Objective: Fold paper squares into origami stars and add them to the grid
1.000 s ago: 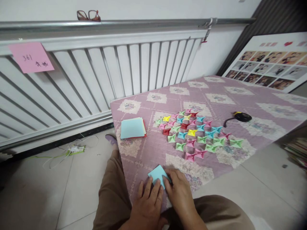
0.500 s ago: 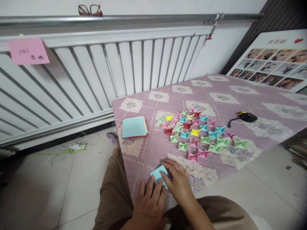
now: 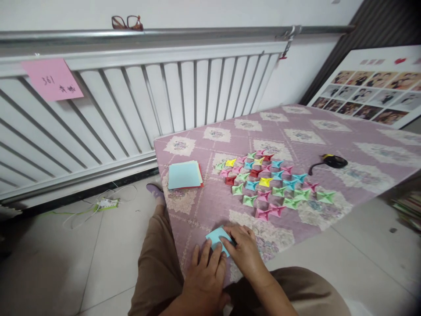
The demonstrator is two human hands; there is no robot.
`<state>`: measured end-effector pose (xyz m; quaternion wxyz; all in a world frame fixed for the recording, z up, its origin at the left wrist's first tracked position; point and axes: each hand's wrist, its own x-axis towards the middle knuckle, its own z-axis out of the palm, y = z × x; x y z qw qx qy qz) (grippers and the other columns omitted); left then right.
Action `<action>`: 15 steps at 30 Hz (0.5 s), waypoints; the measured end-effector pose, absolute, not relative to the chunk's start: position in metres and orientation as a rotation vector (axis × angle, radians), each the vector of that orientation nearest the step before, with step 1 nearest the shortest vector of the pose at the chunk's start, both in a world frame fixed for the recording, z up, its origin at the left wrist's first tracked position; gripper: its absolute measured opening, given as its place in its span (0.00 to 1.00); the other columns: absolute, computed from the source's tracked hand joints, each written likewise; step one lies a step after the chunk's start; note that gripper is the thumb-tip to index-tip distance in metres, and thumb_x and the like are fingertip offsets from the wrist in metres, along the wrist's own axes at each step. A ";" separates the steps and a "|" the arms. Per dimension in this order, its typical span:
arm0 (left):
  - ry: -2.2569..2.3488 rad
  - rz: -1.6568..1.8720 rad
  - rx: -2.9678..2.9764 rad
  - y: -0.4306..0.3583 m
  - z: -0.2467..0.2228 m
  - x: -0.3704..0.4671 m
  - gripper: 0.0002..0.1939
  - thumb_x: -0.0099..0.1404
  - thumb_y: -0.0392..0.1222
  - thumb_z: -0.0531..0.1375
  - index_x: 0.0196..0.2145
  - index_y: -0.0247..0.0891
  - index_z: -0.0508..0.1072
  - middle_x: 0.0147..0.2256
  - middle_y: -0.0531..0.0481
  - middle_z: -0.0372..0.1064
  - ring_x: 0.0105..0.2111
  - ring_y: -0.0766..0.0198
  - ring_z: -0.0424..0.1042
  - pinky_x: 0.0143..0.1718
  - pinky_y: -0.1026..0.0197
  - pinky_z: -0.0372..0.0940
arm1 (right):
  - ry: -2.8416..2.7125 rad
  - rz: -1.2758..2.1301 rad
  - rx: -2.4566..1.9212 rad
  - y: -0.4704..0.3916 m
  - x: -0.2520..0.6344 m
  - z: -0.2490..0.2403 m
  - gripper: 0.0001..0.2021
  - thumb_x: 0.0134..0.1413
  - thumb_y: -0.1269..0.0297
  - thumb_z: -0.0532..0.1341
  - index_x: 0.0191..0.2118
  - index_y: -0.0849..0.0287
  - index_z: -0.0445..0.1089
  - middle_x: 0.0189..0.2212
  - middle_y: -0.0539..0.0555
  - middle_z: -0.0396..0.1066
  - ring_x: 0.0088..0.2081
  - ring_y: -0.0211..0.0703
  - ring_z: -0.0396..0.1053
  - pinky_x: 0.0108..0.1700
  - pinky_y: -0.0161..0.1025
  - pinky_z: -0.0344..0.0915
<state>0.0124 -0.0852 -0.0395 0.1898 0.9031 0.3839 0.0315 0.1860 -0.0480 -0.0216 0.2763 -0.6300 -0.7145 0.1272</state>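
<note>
Viewing remotely: mauve floral-patterned cloth (image 3: pixel 210 202) beside white ribbed radiator (image 3: pixel 187 94); on the cloth, multicoloured folded-paper figures (image 3: pixel 265 181) and flat light-blue paper (image 3: pixel 215 235), partly covered by left hand (image 3: pixel 205 275) (fingers spread) and right hand (image 3: pixel 245 251) (pinching, I cannot tell).

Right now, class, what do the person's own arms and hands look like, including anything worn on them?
The left hand's grip and right hand's grip are bare, without gloves; no rings show. The left forearm and right forearm have no sleeve, watch or bracelet in view.
</note>
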 end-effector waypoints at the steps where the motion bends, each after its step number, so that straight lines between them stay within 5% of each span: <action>1: 1.079 0.090 2.538 -0.085 -0.038 0.012 0.43 0.59 0.60 0.57 0.65 0.37 0.48 0.66 0.41 0.40 0.63 0.37 0.38 0.58 0.32 0.42 | -1.939 0.329 -1.690 -0.049 0.187 -0.022 0.04 0.56 0.63 0.58 0.36 0.51 0.70 0.33 0.49 0.73 0.38 0.45 0.67 0.50 0.48 0.49; 6: 1.073 0.141 2.503 -0.077 -0.019 0.005 0.39 0.58 0.61 0.58 0.62 0.42 0.54 0.64 0.45 0.49 0.62 0.43 0.45 0.59 0.39 0.45 | -1.989 0.219 -1.703 -0.052 0.189 -0.021 0.05 0.56 0.64 0.58 0.29 0.53 0.69 0.29 0.49 0.71 0.37 0.45 0.66 0.46 0.46 0.50; 11: 1.163 0.339 2.352 -0.055 -0.008 0.004 0.12 0.65 0.39 0.53 0.45 0.42 0.71 0.48 0.48 0.68 0.49 0.57 0.63 0.52 0.53 0.55 | -2.013 0.207 -1.715 -0.054 0.188 -0.017 0.04 0.56 0.65 0.59 0.30 0.54 0.68 0.30 0.50 0.70 0.37 0.45 0.66 0.46 0.45 0.51; 15: 1.306 0.392 2.261 -0.032 -0.008 0.007 0.08 0.63 0.32 0.52 0.38 0.38 0.69 0.39 0.48 0.68 0.42 0.60 0.65 0.45 0.58 0.59 | -2.000 0.218 -1.702 -0.055 0.188 -0.017 0.03 0.55 0.66 0.60 0.30 0.54 0.68 0.30 0.50 0.70 0.38 0.45 0.65 0.46 0.46 0.51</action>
